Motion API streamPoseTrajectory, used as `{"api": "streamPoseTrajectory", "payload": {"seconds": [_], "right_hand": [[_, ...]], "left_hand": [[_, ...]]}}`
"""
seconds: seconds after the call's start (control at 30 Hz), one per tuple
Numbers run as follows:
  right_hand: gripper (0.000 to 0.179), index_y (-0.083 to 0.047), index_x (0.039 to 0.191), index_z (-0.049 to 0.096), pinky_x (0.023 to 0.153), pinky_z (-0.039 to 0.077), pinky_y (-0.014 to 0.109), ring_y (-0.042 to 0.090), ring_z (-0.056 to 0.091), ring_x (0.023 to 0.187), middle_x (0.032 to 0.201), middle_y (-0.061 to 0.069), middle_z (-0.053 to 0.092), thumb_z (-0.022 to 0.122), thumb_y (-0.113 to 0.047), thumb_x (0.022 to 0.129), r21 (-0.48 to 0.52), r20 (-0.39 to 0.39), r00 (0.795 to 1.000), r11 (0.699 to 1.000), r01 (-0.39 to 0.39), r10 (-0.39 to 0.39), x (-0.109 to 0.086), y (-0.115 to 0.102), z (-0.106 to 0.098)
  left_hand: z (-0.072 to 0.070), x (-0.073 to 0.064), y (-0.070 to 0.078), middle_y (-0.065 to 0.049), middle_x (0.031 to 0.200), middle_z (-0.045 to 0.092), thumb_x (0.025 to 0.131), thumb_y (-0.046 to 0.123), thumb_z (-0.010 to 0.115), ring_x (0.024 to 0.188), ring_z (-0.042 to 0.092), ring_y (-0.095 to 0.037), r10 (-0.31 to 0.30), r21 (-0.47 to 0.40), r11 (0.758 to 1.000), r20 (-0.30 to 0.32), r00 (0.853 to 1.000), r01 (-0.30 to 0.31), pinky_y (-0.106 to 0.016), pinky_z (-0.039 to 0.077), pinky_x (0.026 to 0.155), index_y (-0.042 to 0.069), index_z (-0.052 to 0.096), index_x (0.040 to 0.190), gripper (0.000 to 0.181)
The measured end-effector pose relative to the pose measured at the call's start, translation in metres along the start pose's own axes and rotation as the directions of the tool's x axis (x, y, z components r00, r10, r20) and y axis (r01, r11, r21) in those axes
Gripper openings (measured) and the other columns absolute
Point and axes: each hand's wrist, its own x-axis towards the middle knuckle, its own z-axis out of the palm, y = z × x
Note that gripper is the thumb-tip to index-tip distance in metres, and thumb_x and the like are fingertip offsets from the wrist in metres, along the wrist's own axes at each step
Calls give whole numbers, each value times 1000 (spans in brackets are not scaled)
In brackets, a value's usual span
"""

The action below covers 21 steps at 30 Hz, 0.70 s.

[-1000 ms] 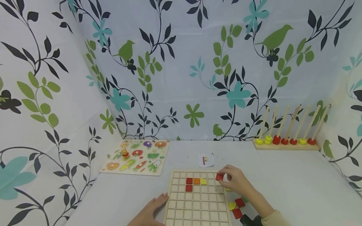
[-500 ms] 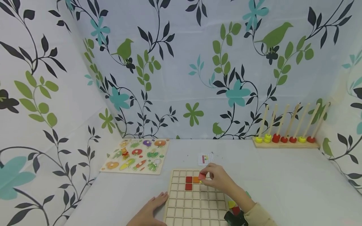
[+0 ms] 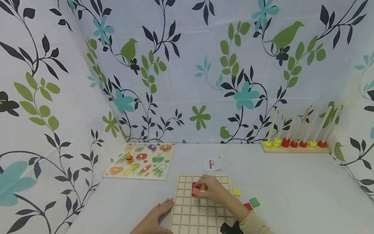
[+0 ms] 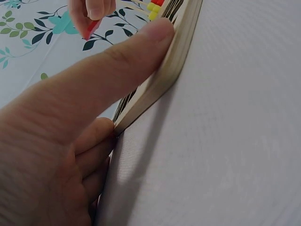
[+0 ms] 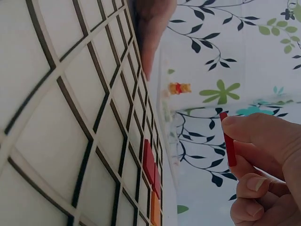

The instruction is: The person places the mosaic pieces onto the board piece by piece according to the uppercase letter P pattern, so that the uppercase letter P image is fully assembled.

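Observation:
My right hand [image 3: 211, 188] pinches a red square tile [image 5: 228, 141] between thumb and index finger, held over the upper left part of a wooden grid board [image 3: 186, 210]. Below it on the board lie two red tiles [image 5: 148, 160] and an orange tile [image 3: 202, 187], partly covered by the hand in the head view; the yellow tile seen beside the orange one earlier is hidden. My left hand [image 3: 156, 218] rests at the board's left edge with fingers extended; in the left wrist view its thumb [image 4: 117, 61] lies against the board's wooden edge.
Right of the board lie a yellow tile [image 3: 236, 192], a red tile [image 3: 248, 206] and a green tile [image 3: 255, 202]. Behind it is a small printed grid card [image 3: 212, 164]. A vegetable puzzle [image 3: 117, 176] with a bear figure [image 3: 129, 158] stands back left, a bead peg rack [image 3: 295, 150] back right.
My right hand has carried the red tile leftward from the board's right edge to over the red tiles. The left hand has stayed at the board's left edge.

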Motion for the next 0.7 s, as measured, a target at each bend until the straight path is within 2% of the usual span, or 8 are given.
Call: {"api": "streamPoseTrajectory", "payload": {"seconds": [0.17,0.37,0.57,0.7], "right_hand": [[11,-5,85,68,49,39,16,3,40,57,72,-6,52,71,-6,75,-15,8,999,999,41,-40,0,3,9],[10,-3,83,68,50,40,14,4,44,58,72,-5,53,71,-6,74,-17,25,998,998,61,-60,-1,6,17],[10,-4,81,68,52,41,14,7,49,61,72,-8,53,72,-6,72,-46,30,998,998,50,-48,-1,9,24],[11,-5,81,68,56,43,16,6,50,66,73,-9,54,73,-7,72,-32,54,999,999,7,-6,-3,10,25]], "left_hand": [[-2,0,2,-12,140,32,63,43,76,128,23,-30,-4,-4,1000,-3,1000,4,-42,12,104,3,34,137,94],[-1,0,1,-11,141,31,65,42,76,129,22,-28,-34,-25,999,12,999,34,-43,12,104,4,33,138,92],[0,1,1,-12,140,32,66,41,76,129,23,-27,-18,-12,1000,10,1000,18,-43,13,104,4,34,137,90],[0,1,2,-12,140,32,67,40,75,129,23,-26,-29,-19,999,17,999,29,-43,13,104,4,34,137,90]]}}
